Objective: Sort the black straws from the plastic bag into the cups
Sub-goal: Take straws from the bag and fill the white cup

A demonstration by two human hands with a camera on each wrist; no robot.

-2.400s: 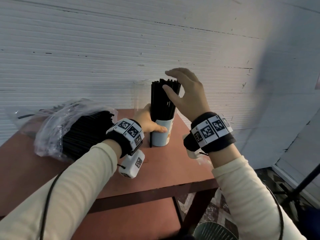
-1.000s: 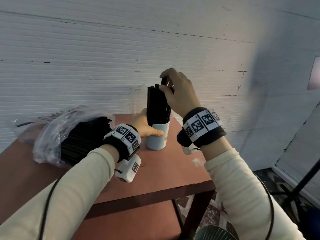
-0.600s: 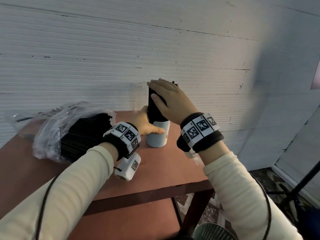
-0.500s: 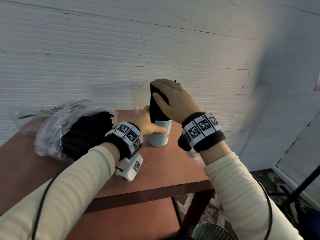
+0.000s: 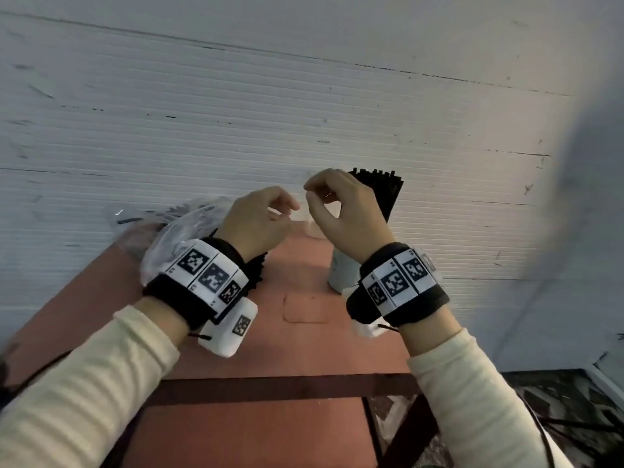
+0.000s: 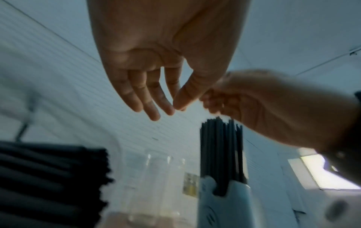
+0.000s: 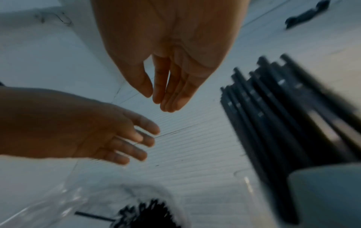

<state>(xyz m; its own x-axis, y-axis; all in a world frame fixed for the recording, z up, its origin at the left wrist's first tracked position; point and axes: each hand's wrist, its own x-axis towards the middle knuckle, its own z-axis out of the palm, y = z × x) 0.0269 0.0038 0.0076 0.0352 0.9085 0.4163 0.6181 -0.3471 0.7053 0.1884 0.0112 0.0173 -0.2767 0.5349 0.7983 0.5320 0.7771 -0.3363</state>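
My head camera looks forward and down over both wrists at the table [image 5: 304, 339] and wall. Each wrist camera sits close under my palm, facing up along the fingers. All three views share the straws standing in the white cup [image 5: 385, 194] [image 6: 220, 154] [image 7: 273, 115].

Dim, cool, even light; head view soft with a dark blurred patch upper right; both wrist views underexposed, motion-blurred, edge-distorted.
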